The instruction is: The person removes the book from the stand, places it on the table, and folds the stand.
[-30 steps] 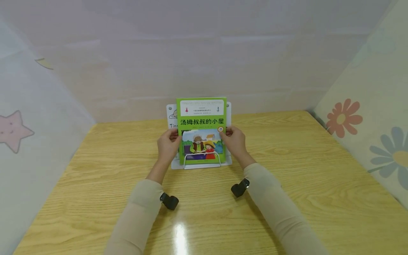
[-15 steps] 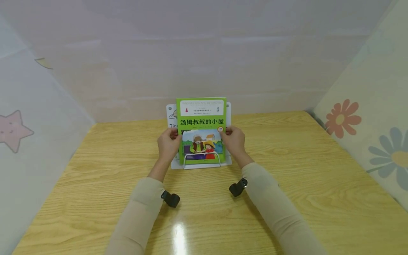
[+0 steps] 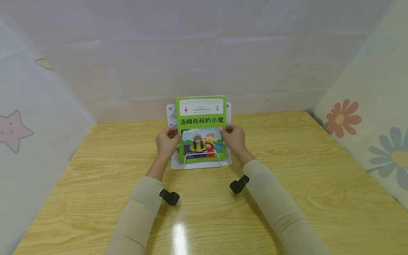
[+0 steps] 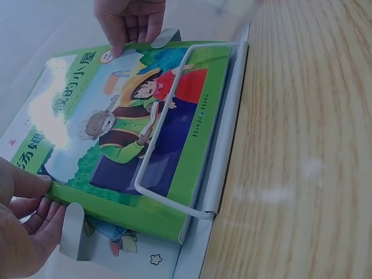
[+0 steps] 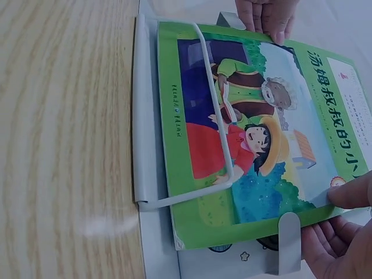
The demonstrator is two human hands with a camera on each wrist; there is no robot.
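Observation:
A green picture book (image 3: 202, 122) with Chinese lettering and two cartoon figures leans upright on a white book stand (image 3: 202, 165). The stand's white wire bar (image 5: 218, 116) crosses the lower front of the cover. My left hand (image 3: 166, 143) pinches the book's left edge, thumb on the cover and fingers behind. On the opposite edge, my right hand (image 3: 234, 141) pinches it the same way, as the right wrist view shows. Small pale side clips (image 4: 72, 231) of the stand sit just below each hand. The stand's printed back panel (image 3: 172, 113) is mostly hidden behind the book.
The stand is on a wood-grain table (image 3: 287, 170), toward its back edge. A pale fabric wall (image 3: 204, 53) rises behind. Side panels carry a pink star (image 3: 16, 131) on the left and flowers (image 3: 341, 118) on the right. A black wrist camera (image 3: 170, 197) is strapped to the left forearm.
The book has risen slightly and its top tips a little toward me, with both hands moving along with it. The stand has stayed in place.

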